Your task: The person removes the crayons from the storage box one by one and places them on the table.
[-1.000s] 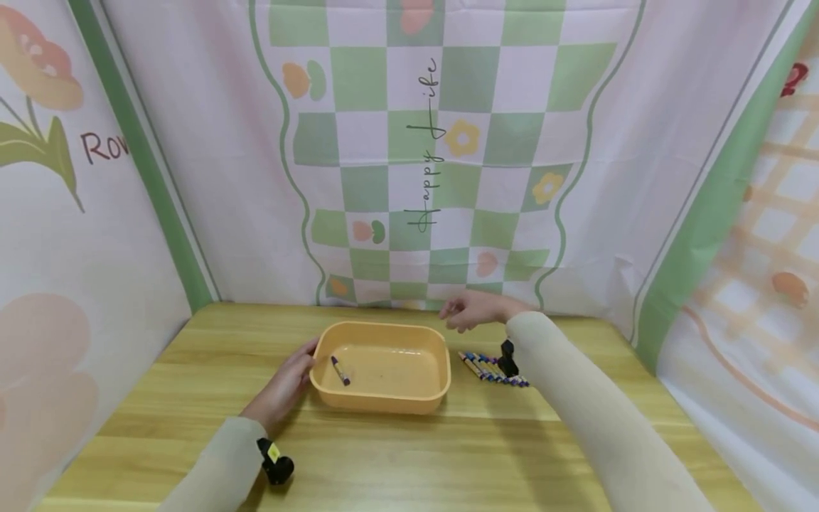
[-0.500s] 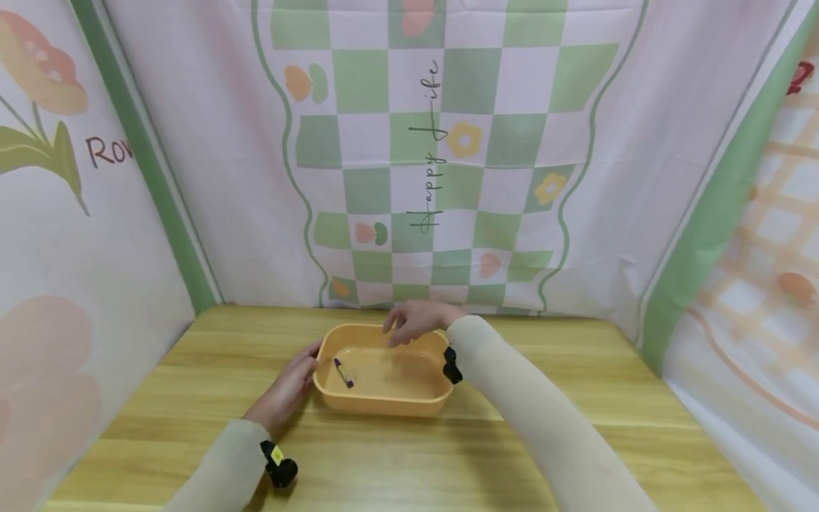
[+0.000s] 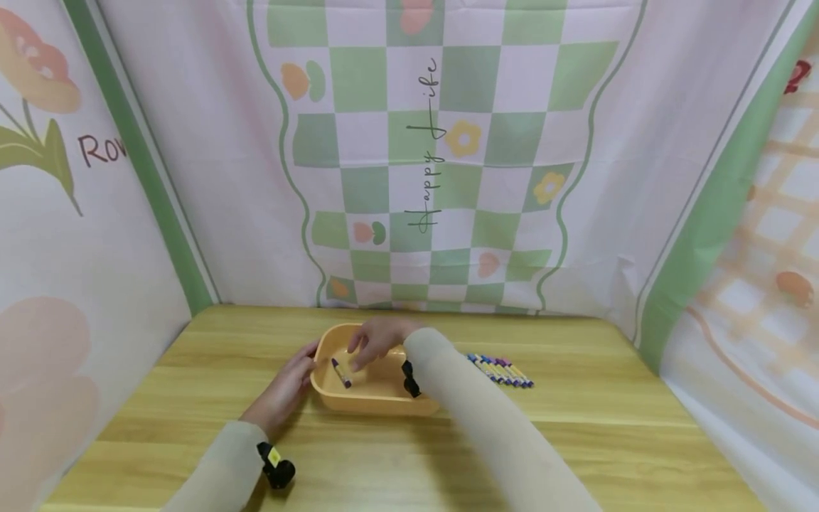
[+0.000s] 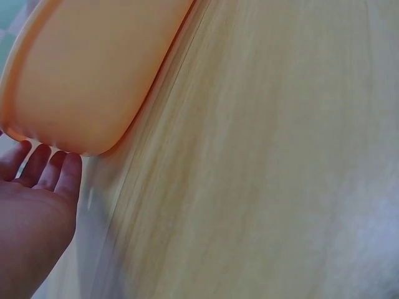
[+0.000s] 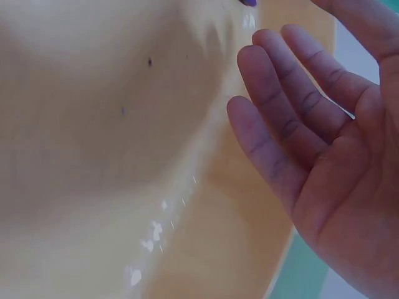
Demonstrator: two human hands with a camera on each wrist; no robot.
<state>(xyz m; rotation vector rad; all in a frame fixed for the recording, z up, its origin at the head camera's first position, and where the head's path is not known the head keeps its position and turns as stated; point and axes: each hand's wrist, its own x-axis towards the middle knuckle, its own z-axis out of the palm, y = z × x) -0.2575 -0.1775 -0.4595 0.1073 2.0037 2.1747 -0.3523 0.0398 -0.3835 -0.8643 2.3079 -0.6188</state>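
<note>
An orange plastic tub [image 3: 377,406] stands on the wooden table. One dark-purple-tipped crayon [image 3: 341,373] lies inside at its left end. My right hand [image 3: 379,338] reaches over the tub, its fingertips close by that crayon. In the right wrist view the palm and relaxed fingers [image 5: 265,84] hold nothing, and a purple tip shows at the top edge. My left hand [image 3: 291,380] is at the tub's left end. The left wrist view has its fairly straight fingertips [image 4: 70,165] against the outer wall, just under the rim.
To the right of the tub, several crayons [image 3: 502,371] lie side by side in a slanted row, partly behind my right sleeve [image 3: 473,412]. A patterned curtain [image 3: 416,178] hangs along the table's back edge [image 3: 256,308].
My right hand has swung left from behind the crayon row to over the tub's left part. The left hand stays against the tub, and the crayon inside has not moved.
</note>
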